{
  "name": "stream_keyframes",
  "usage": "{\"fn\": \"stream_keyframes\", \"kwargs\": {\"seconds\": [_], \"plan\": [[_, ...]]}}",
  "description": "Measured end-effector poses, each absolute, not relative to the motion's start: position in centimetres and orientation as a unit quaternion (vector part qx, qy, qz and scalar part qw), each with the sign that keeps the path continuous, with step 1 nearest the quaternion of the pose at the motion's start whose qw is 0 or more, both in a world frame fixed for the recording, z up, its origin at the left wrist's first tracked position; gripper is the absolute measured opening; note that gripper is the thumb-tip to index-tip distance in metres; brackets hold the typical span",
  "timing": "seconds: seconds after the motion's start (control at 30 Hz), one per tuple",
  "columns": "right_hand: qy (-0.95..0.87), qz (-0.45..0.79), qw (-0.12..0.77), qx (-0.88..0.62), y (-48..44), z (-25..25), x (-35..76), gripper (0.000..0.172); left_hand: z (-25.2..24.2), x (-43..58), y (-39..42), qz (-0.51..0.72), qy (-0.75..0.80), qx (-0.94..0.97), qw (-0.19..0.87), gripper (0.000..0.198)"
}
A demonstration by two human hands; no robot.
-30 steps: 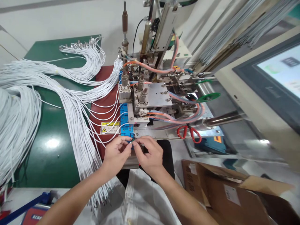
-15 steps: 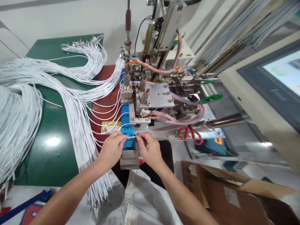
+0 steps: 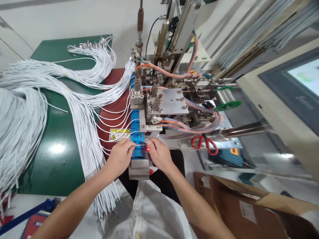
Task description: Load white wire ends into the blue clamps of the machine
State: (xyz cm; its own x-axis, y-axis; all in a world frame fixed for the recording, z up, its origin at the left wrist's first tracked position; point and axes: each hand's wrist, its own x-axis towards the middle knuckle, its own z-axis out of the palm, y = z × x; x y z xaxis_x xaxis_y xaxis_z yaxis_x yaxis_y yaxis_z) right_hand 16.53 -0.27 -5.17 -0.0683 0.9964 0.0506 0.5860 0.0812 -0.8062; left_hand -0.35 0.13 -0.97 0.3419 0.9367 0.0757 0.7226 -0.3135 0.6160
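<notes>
The left hand (image 3: 121, 155) has a narrow grip, pinching a white cable (image 3: 140, 145) between thumb and fingers. The right hand (image 3: 159, 152) pinches the cable's other end, its fingertips hiding the tip. That short stretch runs level over the blue blocks (image 3: 135, 126), whose row reaches toward twelve o'clock from the hands. A red light (image 3: 147, 149) glows just beside the right fingertips. Toward ten o'clock sits a warning label (image 3: 120, 135); at nine, a bundle of cables (image 3: 86, 132) crosses the green counter (image 3: 57, 169). Red-handled scissors (image 3: 204, 144) lie at three o'clock, a wire spool (image 3: 225, 97) at two, and a cardboard box (image 3: 231, 202) at four.
</notes>
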Motion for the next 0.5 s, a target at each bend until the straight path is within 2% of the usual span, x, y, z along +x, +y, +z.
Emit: {"fn": "stream_keyframes", "kwargs": {"seconds": [0.23,0.37,0.5], "plan": [[-0.592,0.306,0.385,-0.638,-0.3,-6.4,14.7,0.034,-1.6,-0.3,-0.3,0.226,0.513,0.808,0.18,0.017],[-0.579,0.343,0.377,-0.636,-0.2,-6.3,15.3,0.036,-1.6,-0.5,-0.4,0.192,0.474,0.856,0.078,0.018],[-0.488,0.368,0.443,-0.656,-0.4,-6.4,16.1,0.036,-1.1,-1.4,-0.5,0.134,0.429,0.892,0.056,0.028]]}}
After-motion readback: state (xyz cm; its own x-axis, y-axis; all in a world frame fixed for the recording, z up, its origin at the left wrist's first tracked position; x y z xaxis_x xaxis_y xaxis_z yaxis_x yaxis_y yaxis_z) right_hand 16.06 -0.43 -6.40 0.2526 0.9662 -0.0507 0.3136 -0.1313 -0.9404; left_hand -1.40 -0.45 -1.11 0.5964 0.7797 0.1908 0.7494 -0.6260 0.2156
